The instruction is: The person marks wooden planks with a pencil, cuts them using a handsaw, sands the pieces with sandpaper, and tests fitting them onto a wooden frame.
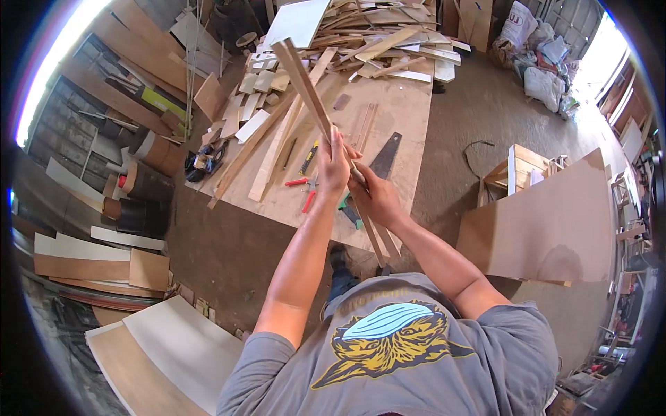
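Long narrow wooden strips point(303, 82) slant over the worktable point(326, 215), held in both my hands. My left hand point(334, 166) is closed round them near their middle, and my right hand point(376, 194) grips them just below. Their lower ends point(374, 239) spread apart past the table's near edge. Beside my hands on the table lie a handsaw point(387, 157) with a green handle, partly hidden, red-handled pliers point(309, 194) and a yellow and black cutter point(308, 159). Two long boards point(277, 156) rest to the left.
Scrap wood point(381, 41) is heaped at the table's far end. Corded black tool point(201, 163) sits at its left corner. A large panel point(541, 222) and a wooden frame point(524, 170) stand on the right. Boards point(163, 347) lie at lower left; filled sacks point(544, 87) are back right.
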The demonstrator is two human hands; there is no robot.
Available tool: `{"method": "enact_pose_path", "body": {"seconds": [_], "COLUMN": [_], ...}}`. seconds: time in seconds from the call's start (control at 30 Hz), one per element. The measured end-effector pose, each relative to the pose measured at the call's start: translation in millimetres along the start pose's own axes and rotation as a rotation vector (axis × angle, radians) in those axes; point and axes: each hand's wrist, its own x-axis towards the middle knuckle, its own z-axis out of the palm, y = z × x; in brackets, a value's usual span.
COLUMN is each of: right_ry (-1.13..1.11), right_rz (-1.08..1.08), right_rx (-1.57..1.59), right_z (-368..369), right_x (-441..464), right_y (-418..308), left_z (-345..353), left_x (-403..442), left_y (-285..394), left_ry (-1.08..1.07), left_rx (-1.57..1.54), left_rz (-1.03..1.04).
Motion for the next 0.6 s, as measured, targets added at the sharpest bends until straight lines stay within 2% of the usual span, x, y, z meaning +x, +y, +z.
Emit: {"method": "enact_pose_path", "body": {"seconds": [0.1, 0.27, 0.37, 0.47, 0.6], "right_ry": [0.117, 0.15, 0.199, 0.22, 0.229], "right_rz": [-0.099, -0.228, -0.279, -0.288, -0.305], "right_rx": [-0.311, -0.292, -0.309, -0.257, -0.261], "right_z": [6.5, 17.9, 21.0, 17.1, 13.5], "right_x": [-11.7, -18.4, -16.6, -12.4, -9.8], "right_y": [-2.8, 8.6, 13.4, 13.5, 15.1], "left_z": [-2.3, -3.8, -5.6, -1.5, -9.5], "left_x": [3.4, 8.4, 9.9, 16.0, 13.4], "left_y": [-1.4, 4.6, 1.5, 3.0, 5.7], "left_ry": [0.104, 0.258, 0.268, 0.263, 0.137], "left_rx": [0.04, 0.061, -0.03, -0.115, -0.295], "left_rz": [0.05, 0.06, 0.005, 0.074, -0.061]}}
